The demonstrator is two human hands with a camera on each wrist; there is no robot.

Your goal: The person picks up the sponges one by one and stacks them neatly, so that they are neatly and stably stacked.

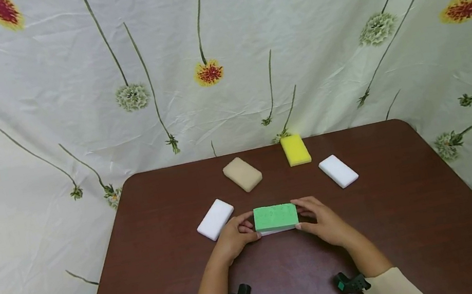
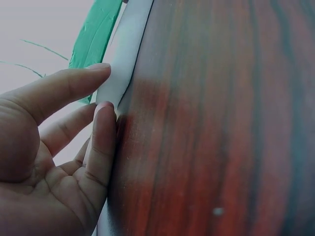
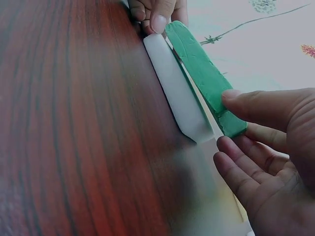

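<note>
A green block (image 1: pixel 275 217) with a creased, pitted surface lies over a white block (image 3: pixel 179 91), whose front edge shows under it. A narrow gap runs between the two in the right wrist view. My left hand (image 1: pixel 233 239) holds the left end of the green block, its thumb at the near corner close to the white block. At the opposite end, my right hand (image 1: pixel 325 220) grips the green block, thumb on the near face and fingers behind or beneath. How far the left fingers reach round the far side is hidden.
Around them on the dark wooden table (image 1: pixel 170 283) lie another white block (image 1: pixel 215 219) by the left hand, a beige block (image 1: pixel 242 174), a yellow block (image 1: pixel 296 150) and a white block (image 1: pixel 338 171) at the right. A flowered cloth (image 1: pixel 214 15) hangs behind.
</note>
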